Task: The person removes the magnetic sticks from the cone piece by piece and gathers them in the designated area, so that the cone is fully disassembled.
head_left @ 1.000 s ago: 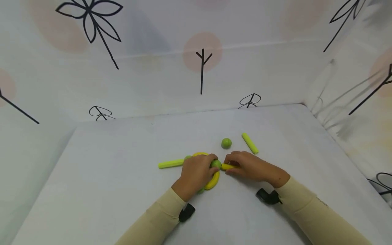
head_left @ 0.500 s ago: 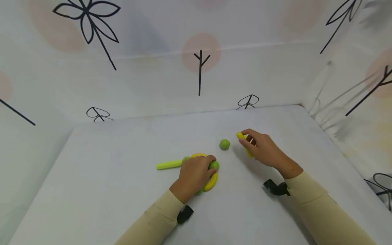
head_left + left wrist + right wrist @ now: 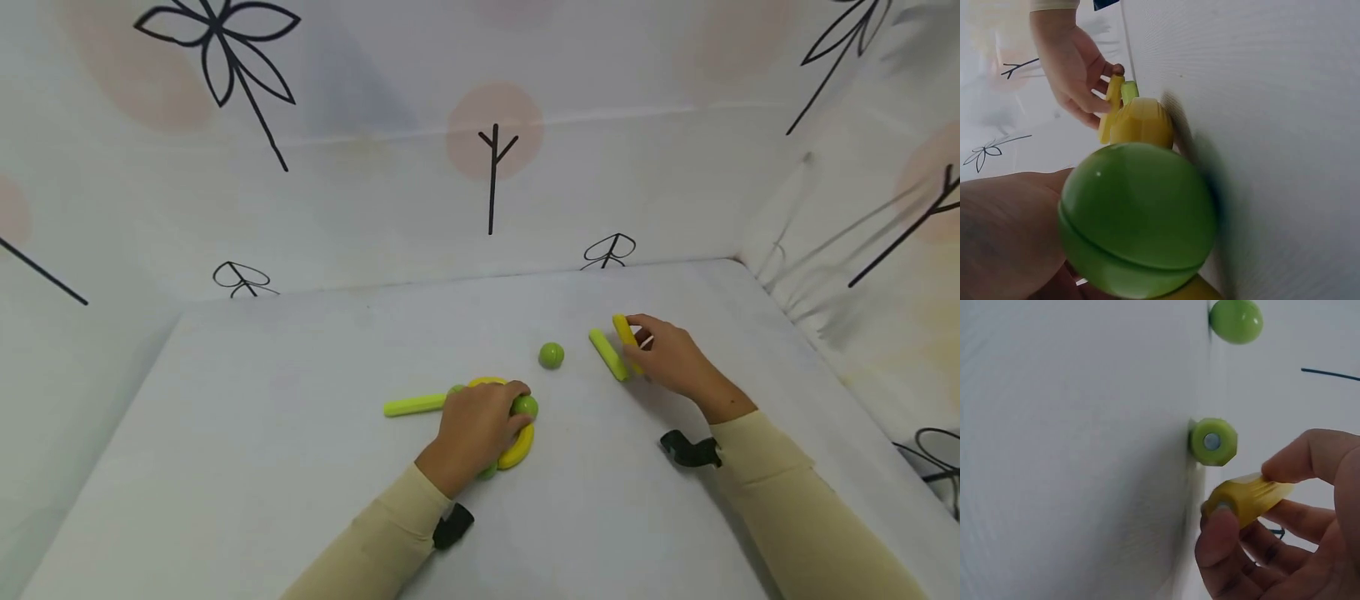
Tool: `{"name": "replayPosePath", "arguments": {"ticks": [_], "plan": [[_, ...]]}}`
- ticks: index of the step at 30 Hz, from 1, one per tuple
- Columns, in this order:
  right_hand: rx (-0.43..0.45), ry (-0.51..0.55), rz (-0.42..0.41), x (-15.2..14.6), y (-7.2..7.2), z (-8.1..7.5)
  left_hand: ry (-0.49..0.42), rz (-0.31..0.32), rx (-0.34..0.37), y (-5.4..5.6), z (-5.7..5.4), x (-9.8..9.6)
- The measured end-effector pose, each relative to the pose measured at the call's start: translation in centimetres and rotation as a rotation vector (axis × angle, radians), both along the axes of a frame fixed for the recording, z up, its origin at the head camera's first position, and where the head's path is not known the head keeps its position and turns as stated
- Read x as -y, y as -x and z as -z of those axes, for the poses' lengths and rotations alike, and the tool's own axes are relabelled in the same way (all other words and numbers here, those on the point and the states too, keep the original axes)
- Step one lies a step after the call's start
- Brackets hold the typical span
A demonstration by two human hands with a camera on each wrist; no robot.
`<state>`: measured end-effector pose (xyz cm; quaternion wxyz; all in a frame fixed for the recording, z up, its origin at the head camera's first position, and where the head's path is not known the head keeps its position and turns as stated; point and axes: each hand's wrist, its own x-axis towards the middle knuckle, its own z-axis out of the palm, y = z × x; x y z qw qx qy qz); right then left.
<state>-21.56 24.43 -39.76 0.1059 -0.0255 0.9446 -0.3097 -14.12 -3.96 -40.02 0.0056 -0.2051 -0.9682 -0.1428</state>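
My left hand (image 3: 480,437) grips a green ball (image 3: 527,407) between thumb and fingers. The ball joins curved yellow magnetic pieces (image 3: 517,450), partly hidden under the hand; another green ball (image 3: 487,472) shows at their near side. A yellow-green stick (image 3: 415,406) sticks out to the left of them. My right hand (image 3: 671,360) pinches a straight yellow magnetic stick (image 3: 1250,495), with a thumb at its end. That stick is just right of a loose yellow-green stick (image 3: 607,356), whose round metal end (image 3: 1212,442) faces the right wrist camera. Whether the yellow stick touches the table cannot be told.
A loose green ball (image 3: 551,356) lies beyond the left hand, left of the loose yellow-green stick. The white table (image 3: 300,500) meets patterned cloth walls (image 3: 360,208) at the back and sides. Black wrist cameras (image 3: 453,527) hang under both sleeves.
My right hand has carried the yellow stick from beside the gripped green ball, away and rightward, over the loose yellow-green stick to its right side. My left hand has stayed in place.
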Motion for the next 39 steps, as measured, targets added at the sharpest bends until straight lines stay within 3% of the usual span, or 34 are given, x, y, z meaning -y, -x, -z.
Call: {"name": "replayPosePath", "arguments": {"ticks": [5,31,35,39], "plan": [[0.024,-0.040,-0.025,-0.5,0.2,0.5,-0.001,0.001,-0.007,0.0,0.0,-0.1],[-0.044,-0.082,-0.040,-0.7,-0.1,1.1,-0.004,0.001,-0.007,-0.2,-0.2,-0.3],[-0.111,-0.073,-0.022,-0.1,-0.3,0.9,-0.006,-0.001,-0.001,-0.2,0.0,0.0],[-0.287,-0.035,-0.005,1.0,-0.8,-0.1,-0.001,0.039,0.018,0.3,-0.3,0.4]]}}
